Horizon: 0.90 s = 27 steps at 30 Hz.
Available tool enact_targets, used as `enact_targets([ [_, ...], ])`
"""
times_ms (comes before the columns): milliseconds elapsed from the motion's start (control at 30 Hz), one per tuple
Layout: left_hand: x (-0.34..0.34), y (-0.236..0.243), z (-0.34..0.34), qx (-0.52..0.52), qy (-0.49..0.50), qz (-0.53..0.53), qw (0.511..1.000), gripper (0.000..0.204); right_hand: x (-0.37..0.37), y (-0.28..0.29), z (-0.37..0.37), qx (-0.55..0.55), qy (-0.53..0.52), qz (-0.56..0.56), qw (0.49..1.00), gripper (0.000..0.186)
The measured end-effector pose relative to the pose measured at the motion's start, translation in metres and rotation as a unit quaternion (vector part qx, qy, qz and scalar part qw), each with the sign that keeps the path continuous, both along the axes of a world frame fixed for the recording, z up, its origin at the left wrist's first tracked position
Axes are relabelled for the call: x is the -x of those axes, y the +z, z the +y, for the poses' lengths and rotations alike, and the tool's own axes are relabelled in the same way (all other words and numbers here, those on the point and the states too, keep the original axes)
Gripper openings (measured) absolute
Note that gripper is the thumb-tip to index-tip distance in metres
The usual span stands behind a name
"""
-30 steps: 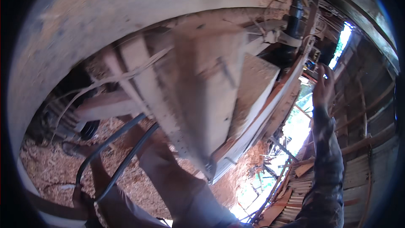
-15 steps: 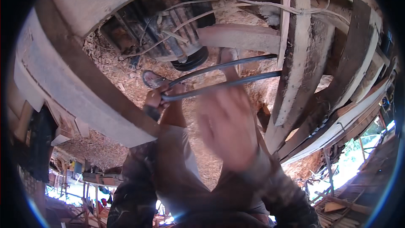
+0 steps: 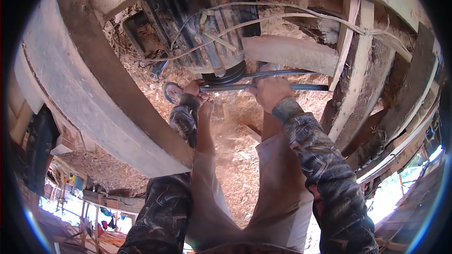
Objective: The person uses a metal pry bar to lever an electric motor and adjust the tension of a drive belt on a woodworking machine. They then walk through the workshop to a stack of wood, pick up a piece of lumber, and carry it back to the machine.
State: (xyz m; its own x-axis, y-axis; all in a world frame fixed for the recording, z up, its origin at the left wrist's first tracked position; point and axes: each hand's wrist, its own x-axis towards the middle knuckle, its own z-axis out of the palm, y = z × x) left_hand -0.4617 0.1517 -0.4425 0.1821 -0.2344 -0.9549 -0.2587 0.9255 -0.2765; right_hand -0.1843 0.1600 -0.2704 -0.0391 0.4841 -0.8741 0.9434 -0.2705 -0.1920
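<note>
A black drive belt (image 3: pixel 230 87) stretches sideways across the opening, its two runs passing to the right behind the timber. My left hand (image 3: pixel 194 89) is closed around the belt's left end, beside the dark grooved pulley (image 3: pixel 225 75). Farther right, my right hand (image 3: pixel 274 92) grips the near run with fingers bent over it. The pulley sits at the near end of a dusty ribbed motor (image 3: pixel 200 33). Near the pulley the belt lies close against its lower side; whether it rests in a groove I cannot tell.
Thick wooden beams (image 3: pixel 117 84) frame the left and top, and upright planks (image 3: pixel 360 66) stand at the right. A pale cord (image 3: pixel 292 15) runs loosely across the motor. Sawdust and wood chips (image 3: pixel 230 160) cover the ground between my legs.
My right hand has come up onto the belt from below it. The belt's left end has moved from below the pulley up to it, with my left hand holding it.
</note>
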Motion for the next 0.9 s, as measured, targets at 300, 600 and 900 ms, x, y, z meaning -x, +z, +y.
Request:
enact_targets([
  [300, -0.035, 0.019, -0.007, -0.093, 0.214, 0.119, 0.965, 0.015, 0.006, -0.029, -0.027, -0.051, 0.015, -0.031, 0.998, 0.053],
  [600, -0.065, 0.060, -0.054, -0.250, 0.306, 0.140, 0.908, 0.041, 0.011, -0.024, -0.008, -0.070, -0.001, 0.004, 0.998, 0.056],
  [900, -0.079, 0.045, -0.082, -0.404, -0.132, 0.385, 0.819, 0.043, 0.030, -0.030, -0.004, -0.050, 0.080, -0.024, 0.995, 0.058],
])
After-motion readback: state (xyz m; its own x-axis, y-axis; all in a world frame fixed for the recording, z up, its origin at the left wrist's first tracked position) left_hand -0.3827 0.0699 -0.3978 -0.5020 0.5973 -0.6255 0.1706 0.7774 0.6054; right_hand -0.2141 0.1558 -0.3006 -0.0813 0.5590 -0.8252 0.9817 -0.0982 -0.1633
